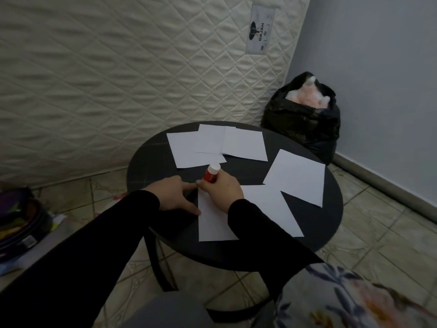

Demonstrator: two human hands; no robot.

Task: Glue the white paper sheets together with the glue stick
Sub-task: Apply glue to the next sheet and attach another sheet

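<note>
matt paper sheets [295, 177] on a smooth dark table [151, 162].

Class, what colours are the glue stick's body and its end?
Red body, white end on the glue stick, head view.

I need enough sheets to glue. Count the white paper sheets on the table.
6: three overlapping at the far side, one at right, two near, under the right hand. More may be hidden beneath.

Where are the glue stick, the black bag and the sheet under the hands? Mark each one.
glue stick [211, 174]: head view, on its red body above the right hand.
black bag [305, 124]: head view, on its crumpled front.
sheet under the hands [212, 226]: head view, on its bare lower half.
</note>
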